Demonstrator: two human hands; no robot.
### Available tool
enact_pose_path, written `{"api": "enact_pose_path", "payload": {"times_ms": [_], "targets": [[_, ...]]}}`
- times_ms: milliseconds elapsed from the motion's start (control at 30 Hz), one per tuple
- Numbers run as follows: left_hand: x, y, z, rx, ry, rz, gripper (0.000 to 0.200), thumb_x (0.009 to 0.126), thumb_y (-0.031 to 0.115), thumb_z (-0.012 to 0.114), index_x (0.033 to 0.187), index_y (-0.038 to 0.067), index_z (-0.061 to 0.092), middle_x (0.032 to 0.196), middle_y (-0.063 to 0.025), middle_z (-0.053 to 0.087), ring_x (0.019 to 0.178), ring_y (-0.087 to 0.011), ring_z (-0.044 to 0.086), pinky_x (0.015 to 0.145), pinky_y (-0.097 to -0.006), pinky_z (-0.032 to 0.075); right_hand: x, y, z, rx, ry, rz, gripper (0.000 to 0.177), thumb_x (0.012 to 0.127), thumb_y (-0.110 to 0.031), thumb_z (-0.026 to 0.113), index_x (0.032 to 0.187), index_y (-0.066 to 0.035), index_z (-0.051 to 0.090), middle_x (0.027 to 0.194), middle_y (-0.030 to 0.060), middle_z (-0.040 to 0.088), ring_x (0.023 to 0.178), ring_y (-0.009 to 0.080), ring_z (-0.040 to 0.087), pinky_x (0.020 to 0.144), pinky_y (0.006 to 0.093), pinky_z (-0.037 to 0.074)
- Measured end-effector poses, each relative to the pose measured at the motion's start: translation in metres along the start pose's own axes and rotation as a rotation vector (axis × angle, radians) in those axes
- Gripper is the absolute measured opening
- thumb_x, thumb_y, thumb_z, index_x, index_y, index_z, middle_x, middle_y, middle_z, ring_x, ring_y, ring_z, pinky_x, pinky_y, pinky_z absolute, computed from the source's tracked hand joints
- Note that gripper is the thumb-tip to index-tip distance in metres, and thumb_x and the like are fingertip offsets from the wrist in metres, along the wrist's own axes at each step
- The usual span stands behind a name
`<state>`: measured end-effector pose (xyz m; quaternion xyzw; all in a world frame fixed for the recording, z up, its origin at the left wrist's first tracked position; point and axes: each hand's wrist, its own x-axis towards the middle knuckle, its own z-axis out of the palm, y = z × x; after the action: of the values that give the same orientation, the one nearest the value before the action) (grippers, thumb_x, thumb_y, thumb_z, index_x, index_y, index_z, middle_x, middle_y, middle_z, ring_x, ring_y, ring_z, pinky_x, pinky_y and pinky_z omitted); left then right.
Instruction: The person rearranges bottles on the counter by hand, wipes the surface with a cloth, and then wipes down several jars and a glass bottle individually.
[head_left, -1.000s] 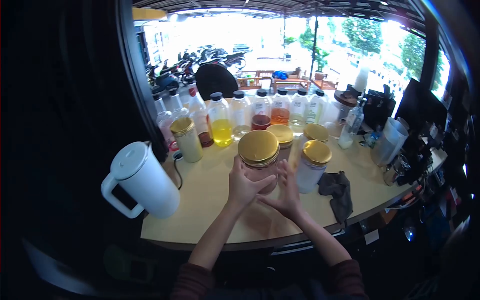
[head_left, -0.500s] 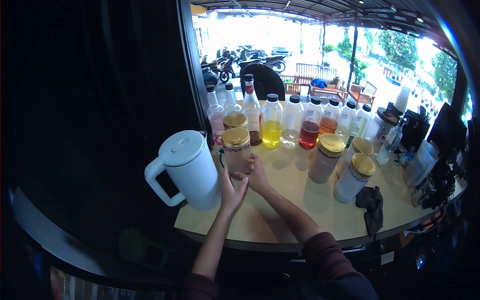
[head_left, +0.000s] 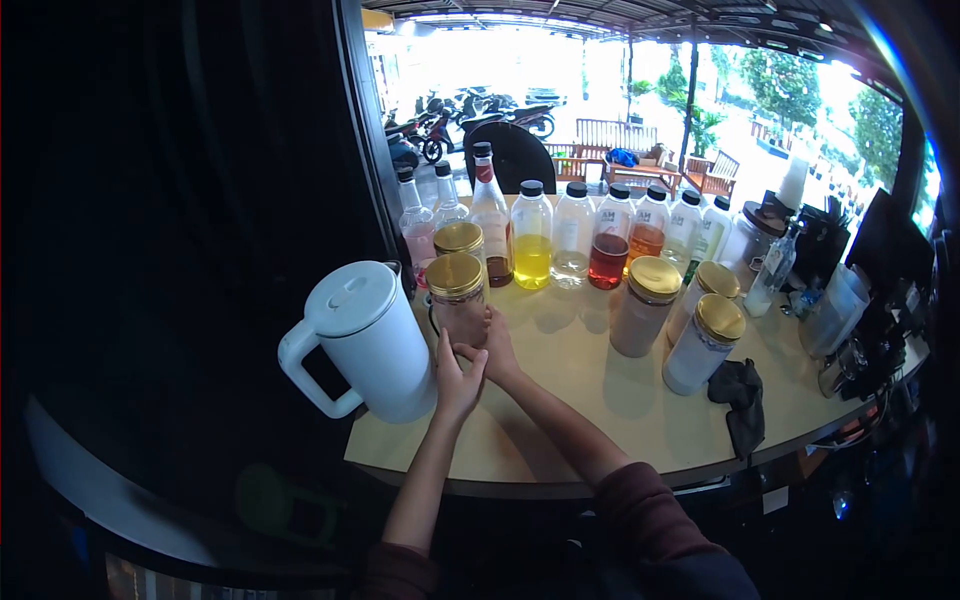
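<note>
A clear jar with a gold lid (head_left: 462,312) stands near the left end of the table, right beside a white pitcher (head_left: 375,345). My left hand (head_left: 459,383) cups the jar's lower front, its thumb pointing up to the right. Against the jar's right side, my right hand (head_left: 499,348) has its fingers curled. Both hands are closed on this one jar, which looks upright. Directly behind it is a second gold-lidded jar (head_left: 459,238), partly hidden. Three more gold-lidded jars (head_left: 646,315) are grouped to the right.
Along the table's (head_left: 560,440) back edge runs a row of black-capped bottles, including a yellow one (head_left: 532,255) and a red one (head_left: 609,258). A dark cloth (head_left: 738,405) hangs at the front edge. Farther right are a clear pitcher (head_left: 836,310) and a slim bottle (head_left: 775,270).
The whole view has shifted slightly, so the scene sits a little farther left. Both hands keep their hold on the same jar, with barely any movement against the table.
</note>
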<state>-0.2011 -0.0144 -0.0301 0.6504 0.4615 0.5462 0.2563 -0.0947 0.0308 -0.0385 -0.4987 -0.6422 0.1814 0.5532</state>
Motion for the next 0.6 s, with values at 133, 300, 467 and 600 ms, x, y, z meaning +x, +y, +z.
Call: {"api": "enact_pose_path", "payload": {"times_ms": [133,300,467,600], "targets": [[-0.008,0.013,0.006,-0.035,0.068,0.078,0.077,0.084,0.023,0.066,0.141,-0.006,0.024,0.14,-0.0247,0.036,0.13,-0.0362,0.036,0.108,-0.0412,0.029,-0.008,-0.003,-0.024,-0.084,0.013,0.005,0.093,0.067,-0.024,0.083,0.138,0.002,0.028,0.124,0.024,0.044,0.116,0.0361,0.048,0.095,0.0427,0.044],[-0.02,0.075,0.031,-0.279,0.036,0.112,0.047,0.088,0.014,0.061,0.13,0.003,0.043,0.127,-0.0118,0.05,0.118,-0.0223,0.048,0.097,-0.0351,0.039,-0.047,-0.033,-0.122,0.132,-0.073,0.032,0.049,0.078,-0.012,0.072,0.121,-0.004,0.051,0.125,0.0146,0.047,0.104,0.0245,0.058,0.082,0.0344,0.052],[0.008,0.087,0.116,-0.438,-0.242,0.077,0.053,0.083,0.018,0.069,0.127,0.002,0.044,0.118,-0.011,0.053,0.115,-0.0217,0.051,0.096,-0.0365,0.042,-0.077,-0.043,-0.228,0.129,0.056,-0.037,0.026,0.081,-0.005,0.067,0.105,-0.004,0.057,0.121,0.0115,0.05,0.1,0.0187,0.059,0.079,0.0293,0.052],[0.014,0.107,0.191,-0.293,-0.319,0.182,0.081,0.072,0.023,0.08,0.135,0.002,0.034,0.125,-0.0142,0.049,0.118,-0.0264,0.05,0.099,-0.0395,0.042,-0.102,-0.053,-0.275,0.063,0.125,0.006,0.022,0.082,0.0,0.064,0.103,-0.003,0.058,0.119,0.0096,0.051,0.099,0.0154,0.058,0.08,0.0265,0.049]]}}
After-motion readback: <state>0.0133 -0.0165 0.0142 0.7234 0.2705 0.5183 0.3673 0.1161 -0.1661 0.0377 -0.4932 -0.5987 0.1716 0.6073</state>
